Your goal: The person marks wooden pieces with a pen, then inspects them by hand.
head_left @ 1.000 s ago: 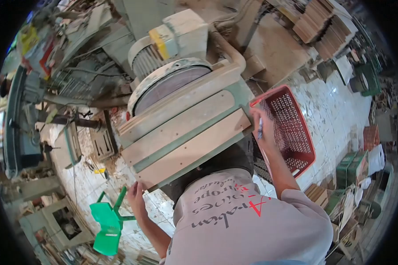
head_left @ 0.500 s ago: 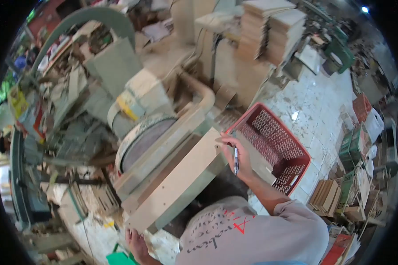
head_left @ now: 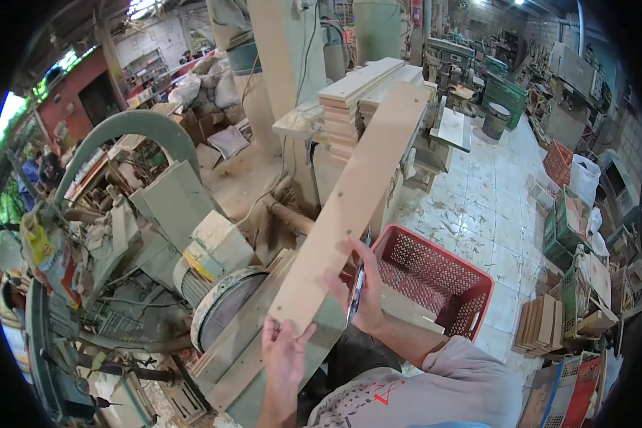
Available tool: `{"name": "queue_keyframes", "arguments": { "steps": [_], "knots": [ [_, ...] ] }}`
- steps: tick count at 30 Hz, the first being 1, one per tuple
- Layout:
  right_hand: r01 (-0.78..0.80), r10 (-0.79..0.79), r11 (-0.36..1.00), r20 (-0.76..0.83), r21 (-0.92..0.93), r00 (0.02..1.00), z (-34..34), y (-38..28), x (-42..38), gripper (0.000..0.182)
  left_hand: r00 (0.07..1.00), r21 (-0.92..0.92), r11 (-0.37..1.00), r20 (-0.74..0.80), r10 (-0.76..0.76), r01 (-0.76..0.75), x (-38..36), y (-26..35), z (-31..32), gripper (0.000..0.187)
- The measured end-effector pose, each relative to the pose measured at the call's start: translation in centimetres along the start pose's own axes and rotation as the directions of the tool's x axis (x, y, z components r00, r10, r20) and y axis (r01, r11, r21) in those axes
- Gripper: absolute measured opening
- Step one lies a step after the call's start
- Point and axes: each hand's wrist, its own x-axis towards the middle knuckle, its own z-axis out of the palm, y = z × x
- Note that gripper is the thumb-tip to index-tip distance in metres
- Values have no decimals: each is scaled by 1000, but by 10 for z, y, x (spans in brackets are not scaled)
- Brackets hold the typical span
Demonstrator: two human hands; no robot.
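A long flat wooden board with several small holes rises away from me at a slant, its far end up in front of the stacked boards. My left hand grips the near end, thumb and fingers at the edge. Further up, my right hand supports the right edge with its fingertips. A pen is also held in that hand, pointing up along the palm. Below the board lies a machine table, beside a round disc on a motor housing.
A red perforated crate stands on the tiled floor right of my arm. Stacked boards rise behind the held one. More wood pieces and green crates line the right. Scrap wood is piled at left.
The board has been lifted off the machine table and its far end swung upward. My left hand has come up onto its near end. The view has tilted up.
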Motion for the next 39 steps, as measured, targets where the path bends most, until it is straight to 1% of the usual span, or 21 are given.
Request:
{"name": "queue_keyframes", "arguments": {
  "steps": [1,3,4,5,8,10,11,13,14,15,16,17,18,20,24,26,29,30,32,36,39],
  "knots": [
    [9,-9,1000,-4,-1,1000,-2,-6,8,72,995,2,999,87,-46,46,6,-2,10,40],
    [-38,34,999,-93,-35,995,-9,-16,32,65,990,18,998,128,-54,53,20,2,33,42],
    [77,-78,997,-82,-24,994,-14,-7,46,60,985,35,997,159,-66,62,26,5,45,44],
    [81,-83,996,-84,-25,993,-17,-11,59,60,984,36,997,164,-67,62,29,9,58,44],
    [13,-19,997,-69,-81,997,-31,-22,94,59,979,101,995,203,-32,12,43,17,90,47],
    [-36,32,967,-17,-252,999,-42,-18,113,59,961,104,994,278,9,-40,56,20,105,48],
    [-34,30,967,-20,-252,999,-44,-15,117,59,960,106,994,281,9,-40,62,23,114,48],
    [219,-273,897,-91,-385,958,-45,-8,126,57,958,135,987,284,41,-82,72,30,133,49],
    [242,-251,968,-172,-73,953,-31,-28,122,57,957,128,988,287,50,-90,77,32,141,48],
    [243,-252,967,-173,-71,952,-33,-32,121,57,956,131,987,289,51,-92,82,32,147,48],
    [334,-363,906,-72,-262,929,-38,-35,120,57,948,122,988,315,53,-96,88,32,153,47],
    [422,-447,797,48,-433,893,-40,-38,120,57,939,114,989,340,53,-97,94,31,158,46],
    [420,-447,797,45,-434,894,-40,-44,122,57,939,116,989,342,50,-94,101,31,163,46],
    [473,-465,598,200,-647,862,-39,-54,132,52,931,133,987,364,32,-86,115,30,169,44],
    [488,-495,595,187,-639,848,-44,-39,155,47,924,93,995,382,0,-38,144,29,180,42],
    [483,-501,531,202,-696,842,-46,-32,162,44,821,126,990,556,-129,70,159,28,177,45],
    [500,-532,471,218,-726,818,-55,-23,176,42,868,120,986,472,-157,113,153,24,186,54],
    [498,-531,474,216,-726,820,-58,-21,183,42,868,123,986,470,-158,113,149,25,185,54],
    [433,-449,543,186,-720,874,-67,-18,198,42,868,236,969,463,-177,72,139,24,179,62],
    [437,-498,492,169,-753,851,-88,-1,229,42,850,351,934,469,-238,68,127,16,132,64],
    [382,-508,500,94,-777,856,-102,11,245,41,904,501,863,337,-262,64,113,4,80,59]
  ]
}}
